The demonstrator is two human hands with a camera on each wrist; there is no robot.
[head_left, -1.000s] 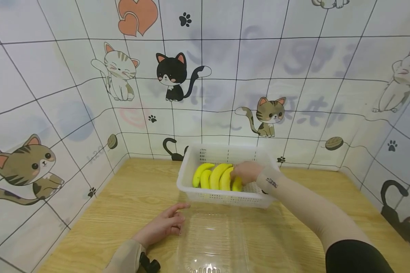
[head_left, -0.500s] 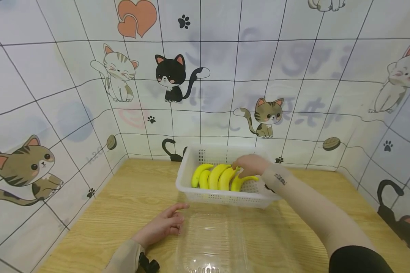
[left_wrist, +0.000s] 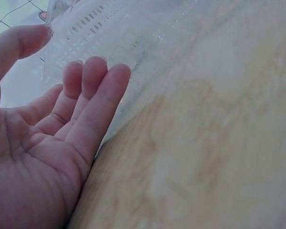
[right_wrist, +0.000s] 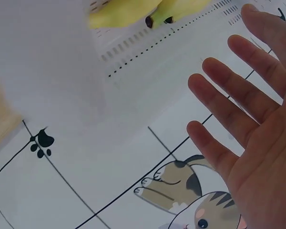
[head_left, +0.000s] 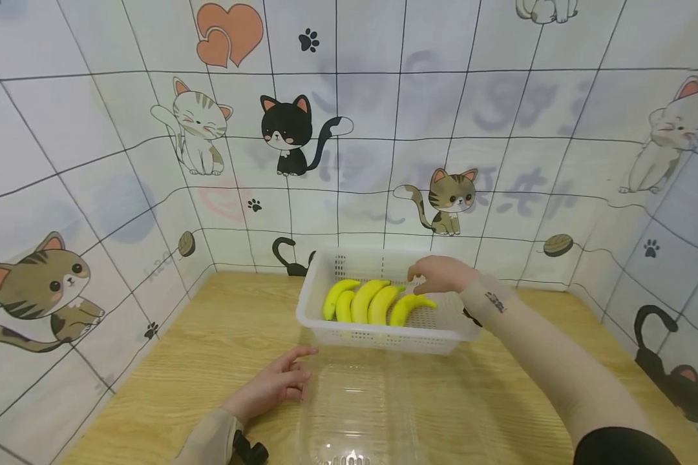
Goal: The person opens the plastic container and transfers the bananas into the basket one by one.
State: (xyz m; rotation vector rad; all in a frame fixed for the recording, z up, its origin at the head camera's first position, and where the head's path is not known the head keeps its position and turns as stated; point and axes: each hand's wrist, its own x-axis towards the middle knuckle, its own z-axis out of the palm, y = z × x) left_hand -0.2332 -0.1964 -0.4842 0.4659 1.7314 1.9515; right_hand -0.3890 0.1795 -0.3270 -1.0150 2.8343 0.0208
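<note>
Several yellow bananas [head_left: 363, 302] lie side by side in a white slotted plastic basket [head_left: 378, 330] against the back wall. The rightmost banana [head_left: 404, 310] is angled, its stem pointing right. Over the basket's right half is my right hand [head_left: 442, 274], holding nothing; its fingers are spread in the right wrist view, with banana ends [right_wrist: 159, 12] beyond. My left hand [head_left: 267, 387] has loosely bent fingers and is at the left edge of a clear plastic box [head_left: 355, 413] in front of the basket. The left wrist view shows no thing in its palm.
A wood-grain table [head_left: 227, 323] bears the basket and the clear box. White wall covering [head_left: 372, 213] with printed cats and grid lines encloses it at the back and both sides. A dark strap fitting [head_left: 250, 447] is on my left wrist.
My right hand has let go of the rightmost banana and moved up and to the right. That banana now lies in the basket, fully visible. My left hand has stayed beside the clear box.
</note>
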